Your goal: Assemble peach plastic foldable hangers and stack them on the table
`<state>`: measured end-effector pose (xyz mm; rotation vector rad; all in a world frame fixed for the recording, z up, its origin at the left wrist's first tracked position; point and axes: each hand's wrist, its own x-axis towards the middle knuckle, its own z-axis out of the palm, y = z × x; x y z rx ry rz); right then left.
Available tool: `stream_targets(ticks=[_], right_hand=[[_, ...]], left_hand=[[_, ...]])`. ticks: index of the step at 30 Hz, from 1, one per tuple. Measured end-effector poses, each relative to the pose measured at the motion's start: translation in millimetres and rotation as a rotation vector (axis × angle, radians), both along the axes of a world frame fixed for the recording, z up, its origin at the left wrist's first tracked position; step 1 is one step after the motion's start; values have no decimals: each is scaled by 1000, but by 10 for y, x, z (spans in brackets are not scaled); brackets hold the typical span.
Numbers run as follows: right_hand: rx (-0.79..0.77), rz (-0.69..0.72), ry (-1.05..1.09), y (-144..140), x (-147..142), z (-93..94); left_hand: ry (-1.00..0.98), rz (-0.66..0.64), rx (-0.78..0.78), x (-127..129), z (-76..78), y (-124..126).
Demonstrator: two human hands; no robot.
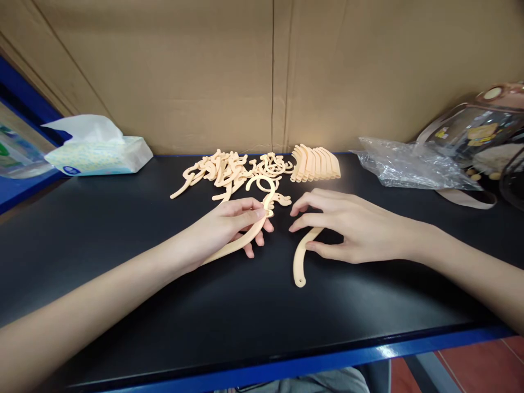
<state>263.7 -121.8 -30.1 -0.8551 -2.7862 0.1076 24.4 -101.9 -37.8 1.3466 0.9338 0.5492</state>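
Fingers of the left hand [229, 221] pinch one strip [243, 239], one hook [272, 188] at its tip; the right hand [347, 226], fingers parted, arches over a second strip [299, 262]. From the left hand, that strip lies at four o'clock, one heap [221, 168] at twelve, one stack [315, 164] at two.

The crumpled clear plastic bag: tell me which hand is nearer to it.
Right. The right hand is in front of the clear plastic bag and to its left; the left hand is farther left, holding a curved piece.
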Motion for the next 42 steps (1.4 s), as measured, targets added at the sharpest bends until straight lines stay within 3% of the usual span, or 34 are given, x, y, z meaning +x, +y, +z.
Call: stream_targets(ticks=[5,13,21,31,34,42], right_hand=[[-136,8,39,37,-15,-77],[-83,-109,142,-6,-95,-160],[-45,-161,23,-14,-113,-156],[-50,-236,53,-16,-107,-121],[40,-254,22,-20,-107,-155],[471,-247,-33,-58,-129,-213]], left_hand=[[5,-11,17,-5,5,-2],[-16,-20,6,-16,-15,8],[-10,6,-8,-12,-8,14],[-69,9,-31,-23,22,16],[-22,-19,-69,-31,31,18],[-46,-33,-125,-66,-10,44]])
